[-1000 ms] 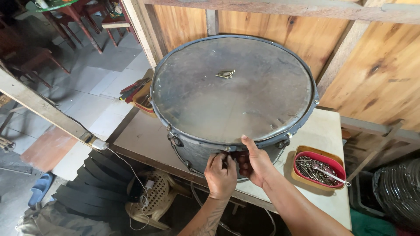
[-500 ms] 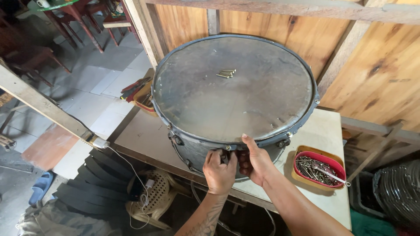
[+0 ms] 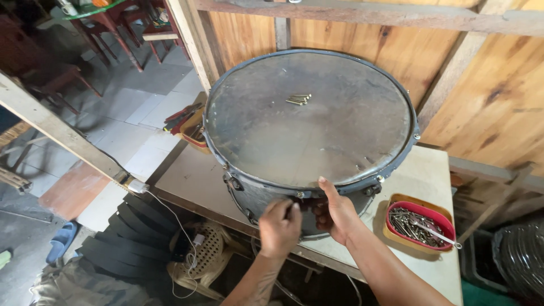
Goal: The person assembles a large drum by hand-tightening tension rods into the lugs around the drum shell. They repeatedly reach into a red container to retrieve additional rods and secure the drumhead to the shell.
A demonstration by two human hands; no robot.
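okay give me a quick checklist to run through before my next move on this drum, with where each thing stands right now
1. Drum sits flat on the table: ok.
2. Right hand steadies the rim, thumb on the drumhead edge: ok.
3. Left hand on the side fitting below the rim: cannot tell what it grips.
4. Loose bolts lying on the drumhead could roll: not ok.
5. Red tray of hardware is beside the right hand: ok.

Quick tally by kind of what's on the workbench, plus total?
Drum: 1, both hands at its near rim, left hand, right hand
Cluster of brass screws on the drumhead: 1, single screws too small to count
Red tray of metal hardware: 1
Tray of hand tools behind the drum: 1
Total: 4
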